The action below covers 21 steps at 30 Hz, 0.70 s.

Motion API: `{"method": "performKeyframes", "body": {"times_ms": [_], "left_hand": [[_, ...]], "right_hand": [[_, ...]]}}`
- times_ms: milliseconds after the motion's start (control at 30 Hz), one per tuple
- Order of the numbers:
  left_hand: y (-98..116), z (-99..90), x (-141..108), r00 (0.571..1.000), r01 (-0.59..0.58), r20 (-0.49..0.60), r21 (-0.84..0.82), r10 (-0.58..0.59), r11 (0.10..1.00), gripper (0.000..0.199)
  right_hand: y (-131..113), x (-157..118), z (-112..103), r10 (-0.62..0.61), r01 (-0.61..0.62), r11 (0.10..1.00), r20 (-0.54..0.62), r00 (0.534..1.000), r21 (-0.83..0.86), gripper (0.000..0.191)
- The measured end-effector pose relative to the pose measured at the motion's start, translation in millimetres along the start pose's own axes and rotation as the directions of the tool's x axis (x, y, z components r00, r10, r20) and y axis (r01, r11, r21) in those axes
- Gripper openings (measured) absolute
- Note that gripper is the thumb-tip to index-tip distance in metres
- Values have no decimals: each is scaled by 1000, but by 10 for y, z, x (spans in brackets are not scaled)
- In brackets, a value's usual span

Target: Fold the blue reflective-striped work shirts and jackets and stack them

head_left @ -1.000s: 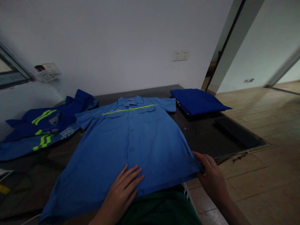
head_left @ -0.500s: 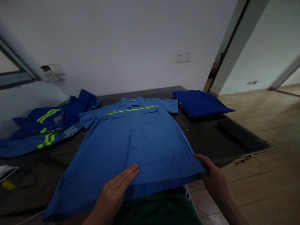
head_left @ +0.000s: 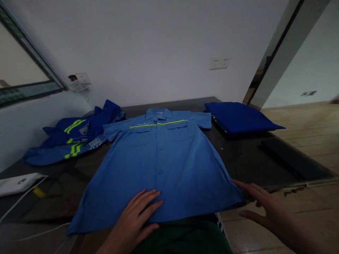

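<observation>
A light blue short-sleeved work shirt (head_left: 169,162) lies spread front side up on the dark table, its collar toward the wall. A yellow-green stripe crosses its chest above two flap pockets. My left hand (head_left: 140,211) rests palm down on the lower hem near the button placket, fingers spread. At the shirt's lower right corner is my right hand (head_left: 265,204), thumb apart from the fingers. Its fingertips are at the side edge of the cloth; whether they touch it is hard to tell.
Crumpled blue garments with reflective stripes (head_left: 76,134) lie at the left. Folded dark blue clothing (head_left: 241,116) sits at the right, near a flat black object (head_left: 286,157). A white device (head_left: 18,183) with a cable is at the left edge. The dark table (head_left: 238,169) meets the wall.
My right hand has let go of the shirt's lower right corner and opened. The hem has dropped flatter. My left hand's fingers have spread. The view has turned slightly left.
</observation>
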<state>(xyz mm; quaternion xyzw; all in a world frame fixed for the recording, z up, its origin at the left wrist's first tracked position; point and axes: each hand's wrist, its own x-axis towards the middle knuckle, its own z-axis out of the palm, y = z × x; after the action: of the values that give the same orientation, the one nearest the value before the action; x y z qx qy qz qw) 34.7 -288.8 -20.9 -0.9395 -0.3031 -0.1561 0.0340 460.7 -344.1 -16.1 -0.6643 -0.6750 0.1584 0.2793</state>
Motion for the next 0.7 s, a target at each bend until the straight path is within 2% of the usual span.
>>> {"method": "performKeyframes", "body": {"times_ms": [100, 167, 233, 300, 367, 400, 467, 533, 600, 700], "left_hand": [[-76, -29, -69, 994, 108, 25, 88, -110, 990, 62], [-102, -21, -114, 988, 145, 42, 138, -152, 980, 68], [-138, -14, -181, 986, 148, 57, 139, -157, 979, 71], [-230, -30, -293, 984, 160, 60, 93, -166, 983, 71], [-405, -76, -463, 973, 228, 24, 57, -229, 972, 66], [-520, -105, -566, 955, 296, -15, 59, -296, 953, 61], [-768, -163, -791, 876, 479, -111, 100, -469, 872, 52], [-977, -209, -1004, 763, 645, -169, 134, -624, 752, 49], [-1094, -244, -1165, 692, 722, -157, 126, -705, 680, 49], [-1103, -300, -1286, 617, 784, -156, 32, -772, 620, 51]], "right_hand": [[-180, 67, -195, -90, 87, 996, -104, 990, -33, 50], [-425, 149, -147, -158, 158, 987, -139, 978, -12, 43], [-765, 228, 81, -241, 243, 970, -84, 967, 12, 36], [-1162, 279, 430, -357, 356, 934, 66, 932, 33, 34], [-1552, 303, 793, -479, 478, 877, 200, 855, 55, 34], [-1724, 310, 949, -532, 534, 843, 256, 807, 70, 35], [-1990, 325, 1183, -619, 633, 768, 363, 696, 96, 37], [-2132, 350, 1317, -653, 687, 720, 428, 624, 98, 36], [-2162, 381, 1387, -653, 697, 712, 438, 617, 79, 32], [-2095, 421, 1433, -660, 690, 718, 408, 631, 93, 28]]}}
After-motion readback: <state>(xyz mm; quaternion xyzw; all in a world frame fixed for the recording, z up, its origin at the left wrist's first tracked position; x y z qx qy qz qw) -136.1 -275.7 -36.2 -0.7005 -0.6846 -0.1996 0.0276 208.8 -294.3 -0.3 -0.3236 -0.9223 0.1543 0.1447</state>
